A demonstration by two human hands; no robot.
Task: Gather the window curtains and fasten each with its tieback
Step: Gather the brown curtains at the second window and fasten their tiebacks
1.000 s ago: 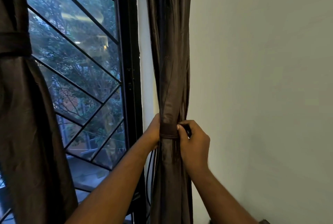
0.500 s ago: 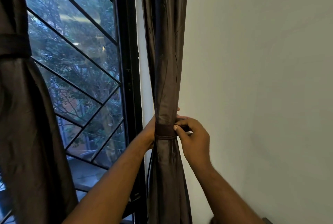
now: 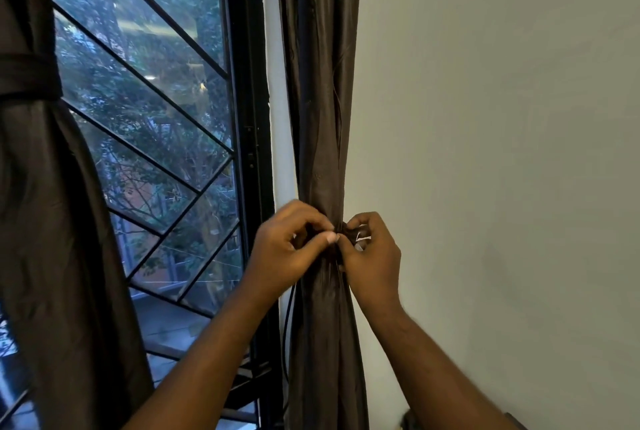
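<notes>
The right-hand curtain (image 3: 318, 118), dark brown and glossy, hangs against the strip of wall between the black window frame (image 3: 246, 118) and the pale wall (image 3: 485, 118). It is bunched into a narrow column, pinched tightest where the two hands meet in front of it.

The left hand (image 3: 287, 249) comes in from the window side with its fingers curled, thumb and forefinger pinching the tieback (image 3: 341, 234) at the front of the bunch. The right hand (image 3: 372, 256) comes in from the wall side, its fingers curled round the other end of the band, where a scrap of white shows between them. The fingertips of both hands touch. Most of the band is hidden by the fingers, so whether it is fastened cannot be told.

At the left edge of the view the left-hand curtain (image 3: 45, 204) is gathered and cinched by its own dark band (image 3: 27, 78), higher up than the hands. Between the curtains a black diagonal grille (image 3: 156, 83) crosses the glass, with trees outside. A thin dark cable (image 3: 285, 343) runs down just beside the right-hand curtain.
</notes>
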